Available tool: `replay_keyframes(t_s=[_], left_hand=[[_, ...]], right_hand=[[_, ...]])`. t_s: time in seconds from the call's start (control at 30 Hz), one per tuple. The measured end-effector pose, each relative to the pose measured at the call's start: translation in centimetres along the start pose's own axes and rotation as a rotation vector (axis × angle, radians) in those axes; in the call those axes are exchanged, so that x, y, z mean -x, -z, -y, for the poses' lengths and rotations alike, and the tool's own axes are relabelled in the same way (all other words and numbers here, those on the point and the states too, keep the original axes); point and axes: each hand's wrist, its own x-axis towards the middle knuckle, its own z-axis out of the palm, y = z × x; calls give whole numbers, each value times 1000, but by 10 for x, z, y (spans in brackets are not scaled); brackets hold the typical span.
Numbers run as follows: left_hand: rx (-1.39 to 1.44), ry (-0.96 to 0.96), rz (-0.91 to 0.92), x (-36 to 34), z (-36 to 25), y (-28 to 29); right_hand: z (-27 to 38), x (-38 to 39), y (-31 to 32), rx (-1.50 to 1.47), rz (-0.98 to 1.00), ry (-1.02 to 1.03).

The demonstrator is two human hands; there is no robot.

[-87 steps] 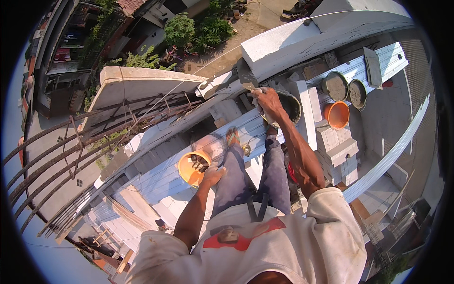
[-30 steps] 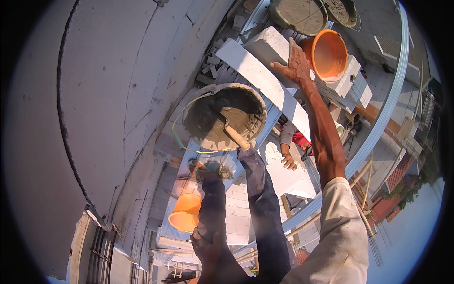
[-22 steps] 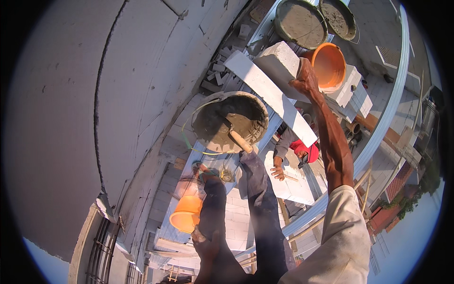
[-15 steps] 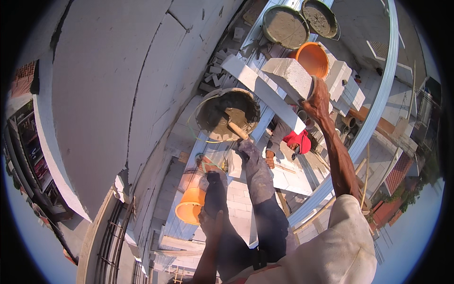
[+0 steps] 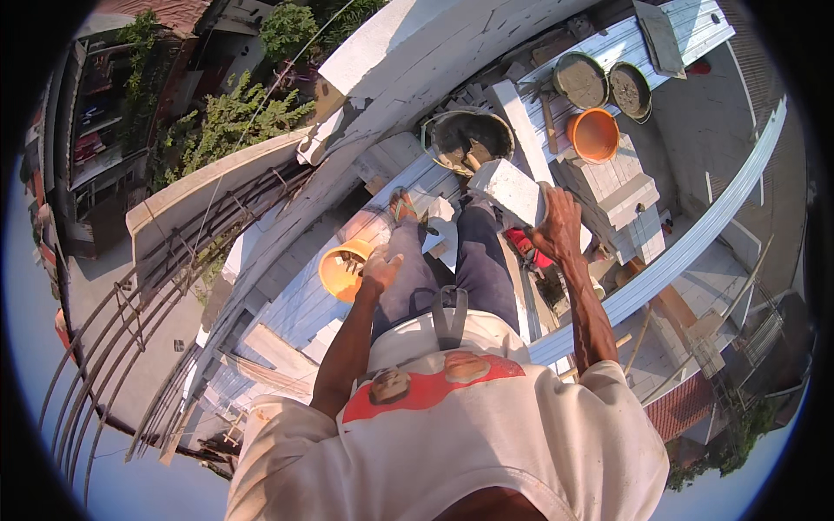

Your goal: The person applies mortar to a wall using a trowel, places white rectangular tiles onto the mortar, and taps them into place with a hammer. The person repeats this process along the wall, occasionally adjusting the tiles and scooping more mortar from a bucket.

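Wall [image 5: 382,52], the largest item, stands well beyond the fingers of the right hand [image 5: 558,224], apart from them. Corrugated metal decking [image 5: 291,291] runs below the fingers of the left hand [image 5: 380,267]; a load carried on one arm could, in my judgement, unsettle footing on it. A co-worker in red [image 5: 528,247], mostly hidden, shows below the right fingers, slightly to their left. This is assessed as the chief hazard: a dropped load could strike that person. The white block [image 5: 508,191] extends leftward from the right fingers, held at one end with no second hand beneath; a twist at the wrist could work it loose. Its far end lies close to the mortar tub [image 5: 497,126], beyond and left of the right fingers; a dip there could jar the tub and spill mortar. The orange bucket [image 5: 333,278] sits just left of the left fingers, where a nudge could tip it.

Right fingers: spread to the block's thickness and clamped around its end. Left fingers: loosely extended, thumb apart, nothing seen in grasp; contact with the bucket rim cannot be confirmed.
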Motion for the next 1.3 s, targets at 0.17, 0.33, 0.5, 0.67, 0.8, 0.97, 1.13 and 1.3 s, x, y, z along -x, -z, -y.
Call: replay_keyframes(t_s=[0.17, 0.33, 0.5, 0.67, 0.8, 0.97, 1.13, 1.3], left_hand=[[107, -23, 21, 15, -9, 23], [419, 69, -137, 57, -22, 27], [387, 85, -414, 66, 33, -13], [699, 118, -395, 74, 35, -36], [730, 166, -443, 80, 51, -68], [848, 294, -480, 64, 44, -101], [886, 317, -678, 81, 20, -106], [885, 324, -699, 88, 10, -101]], right_hand=[[66, -16, -13, 26, 27, 271], [147, -64, -16, 35, 117, 554], [235, -131, -24, 125, 263, 787], [290, -204, -35, 253, 253, 984], [340, -223, -35, 330, 294, 1046], [346, -241, -39, 335, 311, 974], [356, -232, -42, 384, 388, 1030], [362, -235, -54, 419, 326, 1145]])
